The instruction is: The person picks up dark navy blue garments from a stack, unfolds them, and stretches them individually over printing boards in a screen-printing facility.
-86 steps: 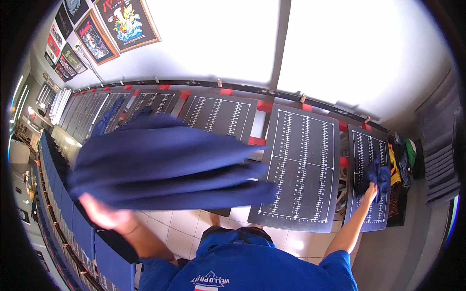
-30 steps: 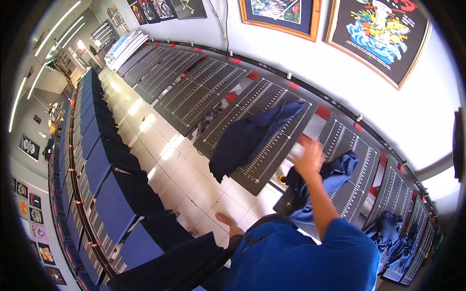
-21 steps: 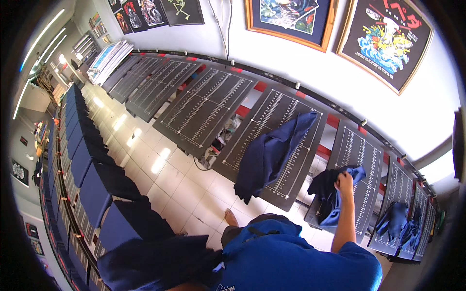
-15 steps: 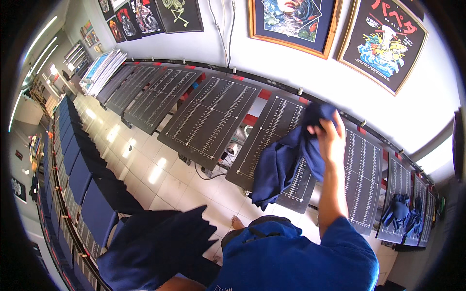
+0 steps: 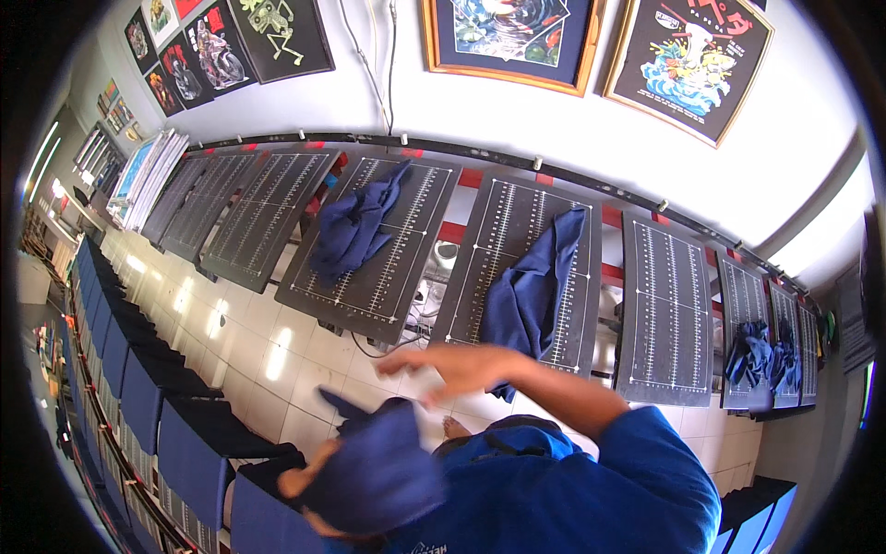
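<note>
My left hand (image 5: 309, 485), partly hidden, is closed around a bundle of navy cloth (image 5: 383, 466) in front of my body. My right hand (image 5: 452, 369) is empty and slightly blurred; its fingers reach leftward just above that bundle. Beyond it, a crumpled navy cloth piece (image 5: 526, 300) lies across a black board with white ruler marks (image 5: 494, 217), one end drooping over the near edge. A second navy cloth piece (image 5: 355, 226) rests rumpled on the neighbouring board (image 5: 420, 217) to the left.
More ruled boards (image 5: 669, 309) line the white wall, below a long dark rail (image 5: 628, 191). Bunched navy cloths (image 5: 752, 355) lie on the far-right boards. At left stands a row of boards draped with navy fabric (image 5: 194, 443). A tiled floor (image 5: 277, 346) runs between the rows.
My right hand has let go of navy cloth and swung down and left toward my body. Cloth now lies on the formerly bare left board. The cloth by my left hand is bunched smaller.
</note>
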Demonstrator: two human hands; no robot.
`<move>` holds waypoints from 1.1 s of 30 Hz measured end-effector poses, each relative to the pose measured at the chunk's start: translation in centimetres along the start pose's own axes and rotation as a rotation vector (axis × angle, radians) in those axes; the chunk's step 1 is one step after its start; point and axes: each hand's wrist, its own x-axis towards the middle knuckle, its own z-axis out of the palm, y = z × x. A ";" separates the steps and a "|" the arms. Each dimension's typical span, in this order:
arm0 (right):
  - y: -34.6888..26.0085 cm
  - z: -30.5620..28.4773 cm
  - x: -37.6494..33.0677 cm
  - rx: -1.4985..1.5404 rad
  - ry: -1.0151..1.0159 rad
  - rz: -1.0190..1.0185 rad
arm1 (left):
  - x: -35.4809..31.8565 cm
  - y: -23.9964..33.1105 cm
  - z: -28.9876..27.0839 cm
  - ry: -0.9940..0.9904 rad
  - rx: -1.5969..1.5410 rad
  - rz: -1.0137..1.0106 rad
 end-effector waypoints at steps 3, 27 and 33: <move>8.4 8.0 -9.5 0.281 -0.019 0.026 | 5.6 3.5 8.1 -0.585 0.188 0.185; 0.7 -0.1 -53.6 -0.738 1.163 1.511 | 40.2 -6.7 -17.6 1.244 -0.094 0.223; 3.7 -1.8 -41.4 -0.544 1.188 1.440 | 51.2 -5.6 -28.9 1.105 0.348 0.608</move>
